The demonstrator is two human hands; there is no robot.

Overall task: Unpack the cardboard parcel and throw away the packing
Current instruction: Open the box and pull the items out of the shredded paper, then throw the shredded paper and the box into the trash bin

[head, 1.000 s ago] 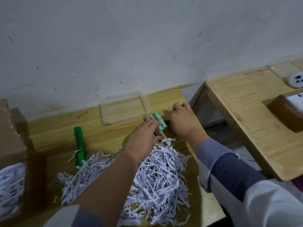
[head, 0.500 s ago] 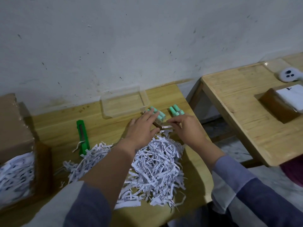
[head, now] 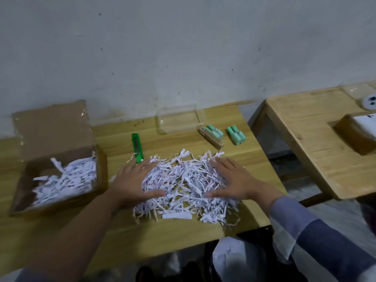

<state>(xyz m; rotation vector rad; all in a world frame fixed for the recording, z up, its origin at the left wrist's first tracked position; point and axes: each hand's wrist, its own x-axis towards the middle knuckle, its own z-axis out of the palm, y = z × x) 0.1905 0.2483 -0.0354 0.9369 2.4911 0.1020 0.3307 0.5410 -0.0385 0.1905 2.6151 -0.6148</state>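
Observation:
A heap of white shredded paper (head: 184, 184) lies in the middle of the wooden table (head: 175, 231). My left hand (head: 133, 184) rests flat on the heap's left side, fingers spread. Flat on its right side lies my right hand (head: 234, 181), also spread. At the left stands the open cardboard parcel (head: 50, 135), with more shredded paper (head: 67, 180) inside. Beyond the heap lie two clusters of small mint-green items, one (head: 213, 133) on a thin brown piece and one (head: 236, 135) to its right.
A green utility knife (head: 137, 147) lies beside the heap's far left edge. A clear plastic tray (head: 180, 121) sits by the wall. On a second wooden table (head: 317, 143) at the right are a brown box (head: 356, 135) and a white round object (head: 369, 101).
Both hands have drawn back from the mint-green items and now lie spread on the shredded paper. The items rest on the table in two clusters. The camera view has shifted left.

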